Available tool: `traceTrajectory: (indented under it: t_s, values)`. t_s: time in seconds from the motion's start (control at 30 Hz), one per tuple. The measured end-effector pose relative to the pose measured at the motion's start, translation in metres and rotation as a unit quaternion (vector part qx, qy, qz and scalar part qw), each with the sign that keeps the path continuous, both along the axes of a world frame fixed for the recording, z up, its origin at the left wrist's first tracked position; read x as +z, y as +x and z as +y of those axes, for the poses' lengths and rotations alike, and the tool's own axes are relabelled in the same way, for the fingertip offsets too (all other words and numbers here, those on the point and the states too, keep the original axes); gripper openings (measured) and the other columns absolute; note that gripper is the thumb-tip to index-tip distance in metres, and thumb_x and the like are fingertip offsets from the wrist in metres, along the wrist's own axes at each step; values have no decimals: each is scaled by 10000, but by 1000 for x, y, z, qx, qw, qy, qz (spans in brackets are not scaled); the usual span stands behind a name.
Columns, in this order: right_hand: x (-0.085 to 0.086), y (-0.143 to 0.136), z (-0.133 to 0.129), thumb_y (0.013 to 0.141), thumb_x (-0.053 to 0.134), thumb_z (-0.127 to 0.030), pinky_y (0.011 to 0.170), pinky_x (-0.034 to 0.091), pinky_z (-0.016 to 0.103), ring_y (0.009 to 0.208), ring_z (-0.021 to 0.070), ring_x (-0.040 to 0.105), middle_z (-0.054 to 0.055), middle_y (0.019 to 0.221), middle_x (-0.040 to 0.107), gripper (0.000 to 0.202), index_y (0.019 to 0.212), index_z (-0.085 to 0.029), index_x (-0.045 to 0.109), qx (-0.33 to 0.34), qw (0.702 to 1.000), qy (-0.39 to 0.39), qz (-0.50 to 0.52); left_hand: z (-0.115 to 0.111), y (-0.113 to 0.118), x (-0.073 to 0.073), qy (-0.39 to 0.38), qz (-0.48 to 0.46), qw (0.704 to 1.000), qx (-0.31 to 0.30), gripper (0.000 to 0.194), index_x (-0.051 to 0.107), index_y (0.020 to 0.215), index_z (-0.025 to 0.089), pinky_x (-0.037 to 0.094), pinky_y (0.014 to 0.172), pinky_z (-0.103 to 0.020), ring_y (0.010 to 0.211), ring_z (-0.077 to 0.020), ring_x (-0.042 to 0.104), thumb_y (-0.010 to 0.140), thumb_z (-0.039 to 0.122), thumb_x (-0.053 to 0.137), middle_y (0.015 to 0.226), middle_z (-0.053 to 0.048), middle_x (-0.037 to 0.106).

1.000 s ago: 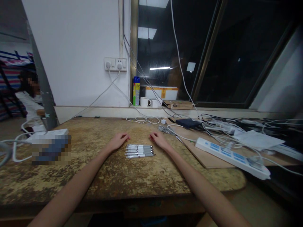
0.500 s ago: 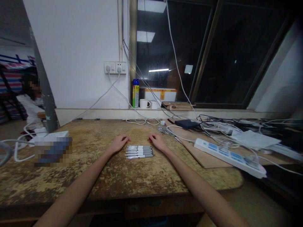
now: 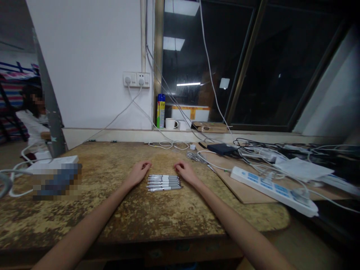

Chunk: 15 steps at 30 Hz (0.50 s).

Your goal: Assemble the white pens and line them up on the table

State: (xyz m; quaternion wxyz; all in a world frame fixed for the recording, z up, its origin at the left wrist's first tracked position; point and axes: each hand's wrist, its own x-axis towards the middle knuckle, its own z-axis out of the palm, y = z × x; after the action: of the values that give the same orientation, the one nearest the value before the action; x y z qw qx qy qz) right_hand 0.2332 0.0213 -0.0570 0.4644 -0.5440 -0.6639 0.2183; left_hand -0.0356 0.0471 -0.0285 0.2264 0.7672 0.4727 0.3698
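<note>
Several white-and-grey pens (image 3: pixel 164 182) lie side by side in a row on the worn wooden table (image 3: pixel 126 221). Just beyond their left end rests my left hand (image 3: pixel 140 172), its fingers curled loosely inward with nothing seen in them. My right hand (image 3: pixel 184 171) lies on the table past the right end of the row, fingers likewise curled and holding nothing visible. Neither hand touches the pens.
A white power strip (image 3: pixel 272 189) with plugs lies on a brown board at right, near tangled cables and a black box (image 3: pixel 222 149). At left are a pixelated dark object (image 3: pixel 57 182) and white cables. A mug (image 3: pixel 170 123) and spray can (image 3: pixel 161 111) stand on the sill. A person sits far left.
The camera view has shifted slightly. Both hands stay curled beside the row of pens, and the pens lie as before.
</note>
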Motion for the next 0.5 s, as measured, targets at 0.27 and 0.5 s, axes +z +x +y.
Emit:
traceTrajectory:
  t_s: [0.27, 0.5]
  values:
    - [-15, -25, -27, 878, 526, -260, 1044, 433, 378, 1106, 226, 616, 93, 1144, 700, 269, 1090, -189, 675, -18, 999, 15, 48, -48, 21, -4, -104, -126, 985, 49, 459, 611, 1322, 156, 384, 1139, -377, 1333, -275, 548, 947, 376, 466, 1445, -129, 596]
    - [-18, -42, -42, 891, 477, -300, 1129, 389, 398, 1269, 241, 559, 132, 1324, 624, 398, 1251, -180, 597, -45, 993, -13, 106, -68, 43, -3, -146, -197, 967, 76, 482, 516, 1424, 153, 334, 1183, -406, 1433, -270, 444, 978, 312, 431, 1559, -129, 473]
